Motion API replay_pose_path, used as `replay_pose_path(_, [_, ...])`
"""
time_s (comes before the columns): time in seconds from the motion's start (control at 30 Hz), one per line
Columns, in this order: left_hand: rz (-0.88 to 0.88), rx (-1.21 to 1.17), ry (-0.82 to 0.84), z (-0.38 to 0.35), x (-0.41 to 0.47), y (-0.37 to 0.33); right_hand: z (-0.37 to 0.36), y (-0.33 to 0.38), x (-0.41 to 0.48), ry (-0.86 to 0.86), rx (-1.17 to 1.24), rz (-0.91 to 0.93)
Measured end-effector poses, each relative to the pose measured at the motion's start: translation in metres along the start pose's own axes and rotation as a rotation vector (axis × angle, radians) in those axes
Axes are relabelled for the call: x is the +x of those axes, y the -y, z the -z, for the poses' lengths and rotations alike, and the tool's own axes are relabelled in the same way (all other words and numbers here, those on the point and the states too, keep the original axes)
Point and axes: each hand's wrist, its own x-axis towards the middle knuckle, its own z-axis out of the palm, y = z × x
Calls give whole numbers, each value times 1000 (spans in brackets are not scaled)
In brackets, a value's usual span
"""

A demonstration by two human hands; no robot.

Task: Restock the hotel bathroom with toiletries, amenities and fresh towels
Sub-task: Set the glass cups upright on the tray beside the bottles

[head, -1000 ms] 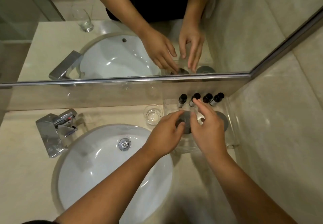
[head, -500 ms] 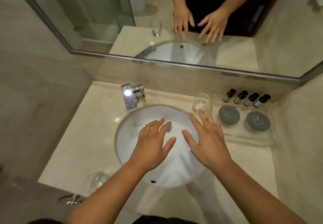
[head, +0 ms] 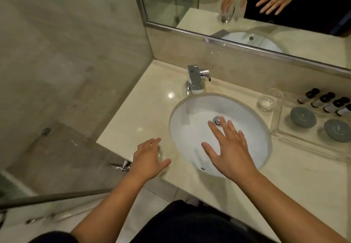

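Observation:
My left hand [head: 147, 160] is cupped over a clear drinking glass [head: 160, 153] at the counter's near-left corner, with fingers and thumb spread to either side of it. I cannot tell whether they touch it. My right hand [head: 230, 152] hovers flat and open above the white sink [head: 190, 128], holding nothing. At the right a clear tray [head: 284, 135] holds several small dark-capped bottles [head: 326, 102] and two grey round discs [head: 303, 117]. A second glass [head: 269, 100] stands upright beside the tray.
A chrome faucet [head: 196, 80] stands behind the sink. The mirror [head: 275, 24] runs along the back wall. A glass shower panel [head: 76, 72] borders the counter's left edge, with a chrome handle [head: 123, 166] just left of my left hand.
Both hands have left the tray and swung left across the sink. My left hand has reached the glass at the near-left corner, and my view has turned left.

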Motion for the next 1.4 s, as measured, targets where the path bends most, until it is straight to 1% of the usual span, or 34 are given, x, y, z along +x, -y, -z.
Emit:
replay_pose_path(0.27, [22,-153,-37,-9,1,31,-11,12,-20,7,34,-6])
replay_pose_path(0.4, [3,-205,-101,-7,2,32,-12,5,-30,29,63,-32])
replay_pose_path(0.47, [-22,-298,-128,1,0,24,-11,-1,-34,35,102,-41])
replay_pose_path(0.53, [-40,-459,-130,15,-3,9,-5,-5,-36,45,195,-62])
replay_pose_path(0.6, [-43,-665,-51,33,-7,-12,4,-9,-39,63,329,-95])
replay_pose_path(0.73, [-68,-1111,181,49,-10,-56,18,-16,-40,117,605,-136])
replay_pose_path(0.8, [-67,-1272,287,52,-12,-78,26,-20,-41,127,724,-150])
replay_pose_path(0.97, [-40,-1460,519,48,-21,-125,46,-29,-46,121,1065,-165])
replay_pose_path(1.07, [-20,-1557,611,40,-22,-142,54,-35,-49,80,1183,-174])
replay_pose_path(1.17, [-13,-1524,670,35,-18,-158,61,-45,-52,36,1264,-182])
replay_pose_path(1.23, [-60,-1386,672,33,-15,-169,65,-54,-54,-20,1314,-205])
replay_pose_path(1.3, [-199,-1138,591,33,-12,-181,69,-65,-56,-83,1347,-243])
replay_pose_path(1.4, [-480,-652,352,34,-6,-203,77,-84,-58,-165,1365,-290])
